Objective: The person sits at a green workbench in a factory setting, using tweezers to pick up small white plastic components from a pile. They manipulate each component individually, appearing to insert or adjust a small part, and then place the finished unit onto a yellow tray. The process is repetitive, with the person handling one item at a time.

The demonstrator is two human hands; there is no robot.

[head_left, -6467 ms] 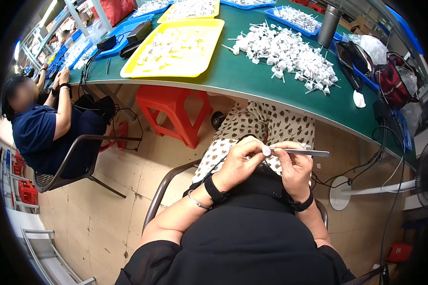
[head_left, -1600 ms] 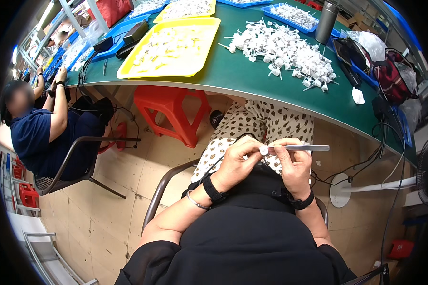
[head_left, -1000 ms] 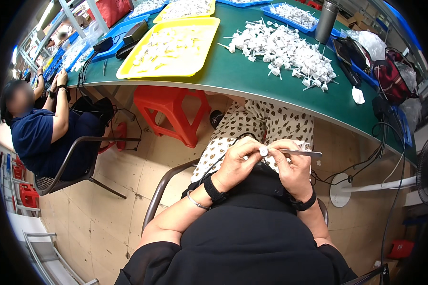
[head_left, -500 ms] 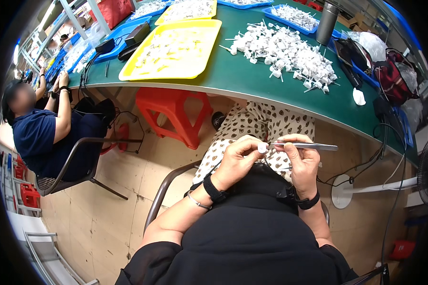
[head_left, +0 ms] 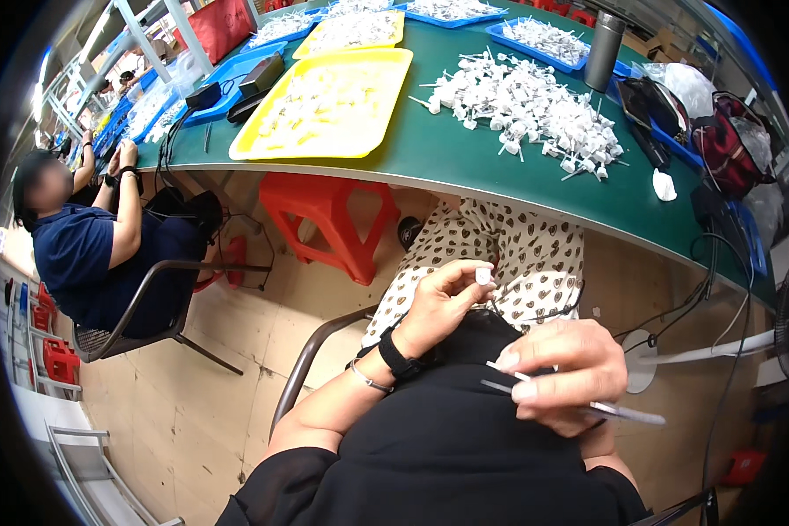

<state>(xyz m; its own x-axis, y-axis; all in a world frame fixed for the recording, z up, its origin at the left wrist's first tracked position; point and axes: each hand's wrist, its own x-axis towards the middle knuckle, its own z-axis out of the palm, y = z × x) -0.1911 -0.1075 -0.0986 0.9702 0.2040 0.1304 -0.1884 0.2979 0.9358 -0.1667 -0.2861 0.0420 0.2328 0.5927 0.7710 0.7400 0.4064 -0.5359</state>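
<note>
Left hand (head_left: 438, 309), 1 item: pinching a small white part (head_left: 482, 276) at its fingertips, the round face showing above the lap. Right hand (head_left: 580, 370), 1 item: gripping metal tweezers (head_left: 629, 415), their 2 tips standing apart, lying well apart from the part and nearer the body. Handling, as I am judging it: holding the part lightly by its side is leaving the face reachable; keeping the 2 tips clear of the fingers is working safest. Stock: similar white pieces (head_left: 535, 114) are lying heaped on the green desk (head_left: 430, 158).
</note>
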